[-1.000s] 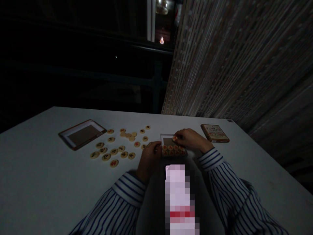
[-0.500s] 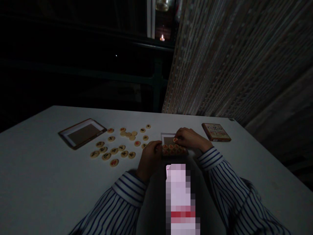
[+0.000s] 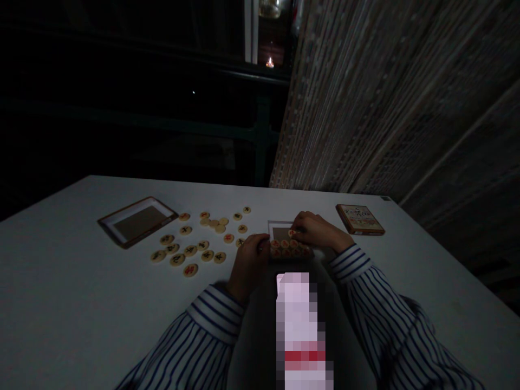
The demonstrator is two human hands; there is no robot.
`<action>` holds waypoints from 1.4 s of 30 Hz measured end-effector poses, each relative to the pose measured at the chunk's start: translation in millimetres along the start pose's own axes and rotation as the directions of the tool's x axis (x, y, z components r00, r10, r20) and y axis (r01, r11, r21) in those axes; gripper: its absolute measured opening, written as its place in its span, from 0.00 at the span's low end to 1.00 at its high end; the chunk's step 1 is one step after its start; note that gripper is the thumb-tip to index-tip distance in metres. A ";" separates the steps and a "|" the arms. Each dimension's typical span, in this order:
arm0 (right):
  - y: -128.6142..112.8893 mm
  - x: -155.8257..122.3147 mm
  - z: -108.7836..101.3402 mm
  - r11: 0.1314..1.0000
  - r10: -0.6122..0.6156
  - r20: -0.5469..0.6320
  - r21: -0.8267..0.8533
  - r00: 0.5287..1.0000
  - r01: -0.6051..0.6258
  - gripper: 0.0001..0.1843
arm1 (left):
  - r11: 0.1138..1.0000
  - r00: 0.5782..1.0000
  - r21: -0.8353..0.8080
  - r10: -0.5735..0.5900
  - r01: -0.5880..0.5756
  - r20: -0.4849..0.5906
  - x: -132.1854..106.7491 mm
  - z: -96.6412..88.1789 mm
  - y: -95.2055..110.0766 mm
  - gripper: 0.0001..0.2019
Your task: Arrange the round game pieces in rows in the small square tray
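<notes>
An open shallow box (image 3: 280,224) sits at the table's near edge, with rows of round xiangqi pieces (image 3: 285,252) with red characters in its near part. My left hand (image 3: 248,262) is closed around the box's left side. Over the box's far right part, my right hand (image 3: 319,230) pinches a single red-character xiangqi piece (image 3: 291,233) between thumb and fingers. To the left, several loose pieces (image 3: 190,250) lie scattered on the table, some with black characters, some red, and a few showing blank faces.
On the white table (image 3: 101,303), an open box tray (image 3: 138,222) lies at the left and a printed box lid (image 3: 359,219) at the right. A lit phone (image 3: 298,309), partly pixelated, rests on my lap. A string curtain (image 3: 345,97) hangs behind; the room is dark.
Almost nothing differs. Both hands keep their places at the box, with the same piece in my right fingers; the view has shifted very slightly.
</notes>
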State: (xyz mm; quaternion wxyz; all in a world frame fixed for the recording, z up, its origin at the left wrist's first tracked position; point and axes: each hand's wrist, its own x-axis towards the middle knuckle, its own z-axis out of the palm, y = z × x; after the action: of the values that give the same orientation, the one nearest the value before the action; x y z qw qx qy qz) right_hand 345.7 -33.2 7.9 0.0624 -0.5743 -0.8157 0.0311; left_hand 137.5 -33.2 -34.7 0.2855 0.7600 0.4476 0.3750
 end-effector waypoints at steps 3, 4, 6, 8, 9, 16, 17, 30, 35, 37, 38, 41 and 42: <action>0.5 -0.5 -0.9 1.000 0.009 0.014 -0.005 1.000 -0.009 0.14 | 1.000 1.000 -0.008 0.006 -0.006 -0.002 0.2 0.8 -1.8 0.13; 0.9 -0.6 -1.5 1.000 0.008 0.019 -0.003 1.000 -0.008 0.14 | 1.000 1.000 -0.007 0.004 -0.004 -0.001 0.3 0.9 -2.0 0.12; 1.4 -0.6 -2.9 1.000 0.004 0.019 0.003 1.000 -0.004 0.15 | 1.000 1.000 -0.006 -0.002 0.002 0.002 0.4 1.0 -1.7 0.12; 1.3 -0.3 -3.9 1.000 -0.005 0.020 0.005 1.000 0.005 0.15 | 1.000 1.000 -0.010 -0.006 0.006 0.002 0.3 1.0 -1.0 0.12; 0.9 0.0 -4.1 1.000 -0.009 0.024 0.003 1.000 0.009 0.15 | 1.000 1.000 -0.012 -0.006 0.006 0.002 0.3 1.0 -0.6 0.12; -2.8 2.1 -2.0 0.999 -0.014 0.053 -0.042 0.999 0.016 0.14 | 1.000 1.000 -0.001 0.015 -0.015 -0.005 0.2 0.3 0.6 0.12; -2.9 2.0 -1.9 0.999 -0.013 0.054 -0.043 0.998 0.015 0.14 | 1.000 1.000 0.002 0.015 -0.015 -0.005 0.3 0.2 0.6 0.12; -2.9 0.3 -3.1 1.000 -0.021 0.073 -0.011 0.997 0.022 0.13 | 1.000 1.000 -0.002 0.024 -0.024 -0.018 0.6 1.0 0.2 0.11; -3.1 0.6 -3.6 1.000 -0.014 0.083 -0.021 0.996 0.016 0.13 | 1.000 1.000 0.003 0.022 -0.022 -0.004 0.2 0.5 -0.2 0.12; -3.8 0.5 -4.2 1.000 -0.016 0.080 -0.024 0.997 0.018 0.13 | 1.000 1.000 0.009 0.022 -0.022 -0.009 0.0 0.6 -0.8 0.12; -4.2 0.4 -4.7 1.000 -0.016 0.081 -0.026 0.997 0.018 0.13 | 1.000 1.000 0.012 0.026 -0.025 -0.014 -0.1 0.7 -0.9 0.12; -5.4 0.4 -6.0 0.999 -0.015 0.094 -0.031 0.995 0.018 0.13 | 0.999 0.999 0.017 0.031 -0.031 -0.014 -0.1 0.7 -0.9 0.12; -5.6 0.4 -6.3 0.999 -0.015 0.096 -0.029 0.995 0.018 0.13 | 0.999 1.000 0.016 0.029 -0.029 -0.011 0.0 0.6 -0.7 0.12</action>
State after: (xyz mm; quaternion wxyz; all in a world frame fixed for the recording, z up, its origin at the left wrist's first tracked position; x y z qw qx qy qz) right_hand 341.2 -34.9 14.9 0.0148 -0.5663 -0.8228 0.0457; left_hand 137.7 -32.9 -35.6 0.2712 0.7664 0.4413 0.3799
